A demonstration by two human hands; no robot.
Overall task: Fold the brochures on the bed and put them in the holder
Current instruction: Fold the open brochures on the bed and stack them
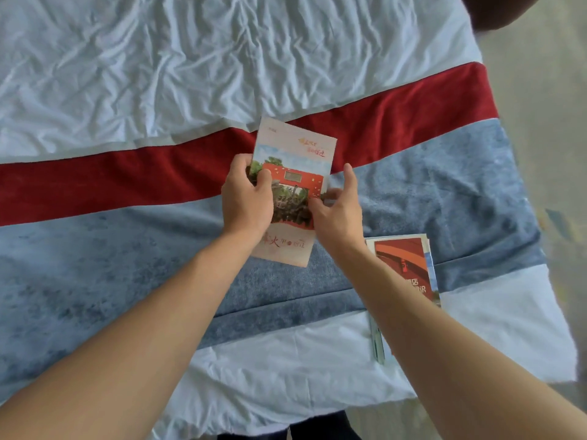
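Observation:
A folded brochure (295, 154) with a pale cover and a red gate picture lies over the red and blue bands of the bed. My left hand (246, 198) grips its left edge, fingers curled over the picture. My right hand (340, 208) pinches its right edge with thumb raised. A stack of brochures (403, 265) with a red cover rests on the bed to the right, partly hidden under my right forearm. No holder shows in this view.
The bed (158, 74) has a wrinkled white sheet, a red band (95, 182) and a blue-grey runner (95, 265). Its right edge drops to a beige floor (540, 90). A dark object (495, 11) sits at the top right corner.

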